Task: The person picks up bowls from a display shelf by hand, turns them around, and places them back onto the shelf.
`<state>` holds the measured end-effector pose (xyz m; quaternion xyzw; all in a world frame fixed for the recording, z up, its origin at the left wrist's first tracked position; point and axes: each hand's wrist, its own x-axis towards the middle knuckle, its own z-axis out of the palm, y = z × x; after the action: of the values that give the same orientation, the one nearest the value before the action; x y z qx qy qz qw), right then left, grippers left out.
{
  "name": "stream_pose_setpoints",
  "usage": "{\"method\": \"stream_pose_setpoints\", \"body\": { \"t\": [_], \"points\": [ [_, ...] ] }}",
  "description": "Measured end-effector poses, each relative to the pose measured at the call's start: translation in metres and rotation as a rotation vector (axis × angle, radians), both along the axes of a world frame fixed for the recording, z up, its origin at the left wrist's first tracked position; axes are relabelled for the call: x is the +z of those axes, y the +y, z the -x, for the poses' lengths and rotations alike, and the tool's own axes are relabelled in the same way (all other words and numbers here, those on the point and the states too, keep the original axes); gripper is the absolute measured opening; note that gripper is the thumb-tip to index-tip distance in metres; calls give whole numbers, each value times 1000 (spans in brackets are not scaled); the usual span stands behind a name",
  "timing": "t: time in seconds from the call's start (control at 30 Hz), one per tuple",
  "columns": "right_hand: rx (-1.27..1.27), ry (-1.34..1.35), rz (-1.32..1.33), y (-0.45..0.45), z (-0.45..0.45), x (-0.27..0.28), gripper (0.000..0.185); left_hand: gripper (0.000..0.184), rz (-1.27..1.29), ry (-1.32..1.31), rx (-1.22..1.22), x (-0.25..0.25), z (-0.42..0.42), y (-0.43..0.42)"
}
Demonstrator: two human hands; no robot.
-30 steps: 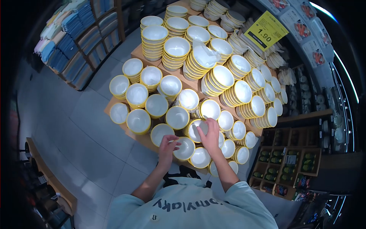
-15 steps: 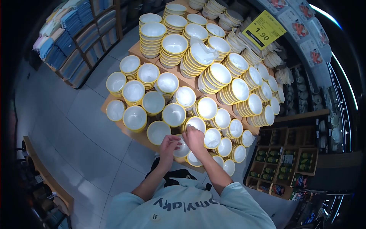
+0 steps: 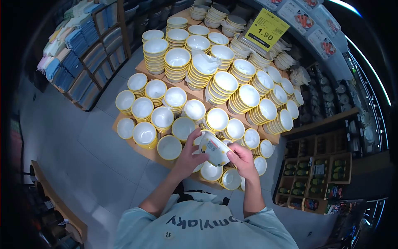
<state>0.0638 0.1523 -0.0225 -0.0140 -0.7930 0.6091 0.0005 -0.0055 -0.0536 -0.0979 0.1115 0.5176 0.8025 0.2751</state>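
Note:
A white bowl (image 3: 215, 150) with yellow spots and a printed label on its side is held tilted above the stacks. My right hand (image 3: 241, 159) grips its right end, thumb on the outside. At the opposite end, my left hand (image 3: 190, 155) curves around the bowl with thumb and fingers on either side. Beneath and around both hands stand stacks of white bowls with yellow rims, among them one bowl (image 3: 169, 147) left of my left hand and another (image 3: 211, 171) just below the held one.
Taller bowl stacks (image 3: 178, 58) fill the raised wooden tier behind. A yellow price sign (image 3: 265, 31) reading 1.90 stands at the back. Folded towels (image 3: 76, 41) are shelved at left, jars in a wooden rack (image 3: 315, 182) at right. Tiled floor (image 3: 99, 145) runs along the left.
My right hand has lifted a bowl from the stacks and moved right. My left hand has come up to the bowl and now holds its other end. The view has shifted slightly.

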Motion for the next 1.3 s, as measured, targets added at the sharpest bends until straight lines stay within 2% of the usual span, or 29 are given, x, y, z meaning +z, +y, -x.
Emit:
{"method": "stream_pose_setpoints", "body": {
  "t": [0.07, 0.2, 0.23, 0.3, 0.37, 0.53, 0.63, 0.87, 1.0, 1.1, 1.17, 1.3],
  "points": [
    [39, 68, 182, 9, -10, -1, 20, 95, -162, 141, -137, 21, 0, 4],
    [63, 239, 294, 14, -19, 6, 20, 97, -206, 200, -126, 43, -14, 14],
    [54, 253, 293, 14, -22, 10, 20, 97, -212, 183, -110, 44, -15, 17],
    [-133, 102, 155, 10, -31, 19, 17, 97, -218, 171, -104, 51, -18, 21],
    [-149, 161, 195, 1, -33, 33, 18, 96, -201, 228, -5, 61, -24, 21],
    [-185, 307, 246, -8, -33, 29, 26, 96, -71, 317, -11, 74, -30, 17],
    [-281, 248, 211, -19, -35, 33, 29, 97, -48, 353, 0, 76, -38, 19],
    [-262, 237, 221, -26, -40, 25, 24, 100, -67, 304, 8, 72, -50, 14],
    [-229, 433, -50, -29, -53, 23, 25, 100, -174, 319, 61, 48, -62, 18],
    [-228, 543, -224, -36, -69, 25, 24, 97, -244, 206, 28, 40, -76, 18],
    [-248, 617, -355, -43, -82, 27, 21, 94, -75, 291, 57, 45, -91, 18],
    [-309, 594, -382, -50, -105, 32, 21, 90, -77, 179, 39, 68, -115, 16]
  ]
}}
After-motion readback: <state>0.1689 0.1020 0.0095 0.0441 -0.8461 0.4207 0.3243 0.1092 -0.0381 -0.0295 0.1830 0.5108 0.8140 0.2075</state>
